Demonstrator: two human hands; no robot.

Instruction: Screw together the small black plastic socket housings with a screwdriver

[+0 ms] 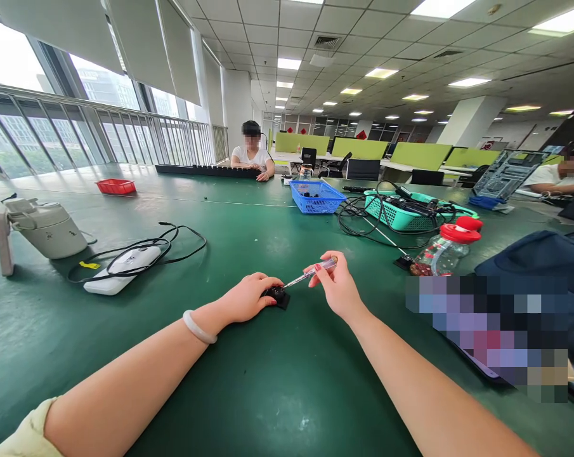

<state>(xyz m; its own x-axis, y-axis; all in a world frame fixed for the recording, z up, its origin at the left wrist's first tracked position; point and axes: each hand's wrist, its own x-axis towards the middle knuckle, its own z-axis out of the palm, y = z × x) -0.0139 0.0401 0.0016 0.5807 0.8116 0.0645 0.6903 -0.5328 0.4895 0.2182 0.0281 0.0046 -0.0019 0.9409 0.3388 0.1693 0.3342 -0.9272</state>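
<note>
On the green tabletop (pixel 267 362), my left hand (pixel 249 297) grips a small black part (pixel 280 298) and keeps it against the surface; its exact kind is too small to tell. My right hand (pixel 337 285) is closed around the clear handle of a screwdriver (pixel 310 273). The screwdriver slants down to the left, and its tip meets or nearly meets the top of the black part. Fingers of my left hand cover part of the black piece.
Left of my hands lie a white device (pixel 122 270) with a black cable and a white bottle (pixel 49 228). Farther off are a red tray (pixel 116 186), a blue basket (pixel 316 198) and a teal basket (pixel 396 216) of cables. A red-lidded jar (pixel 446 247) stands right. Two people sit beyond.
</note>
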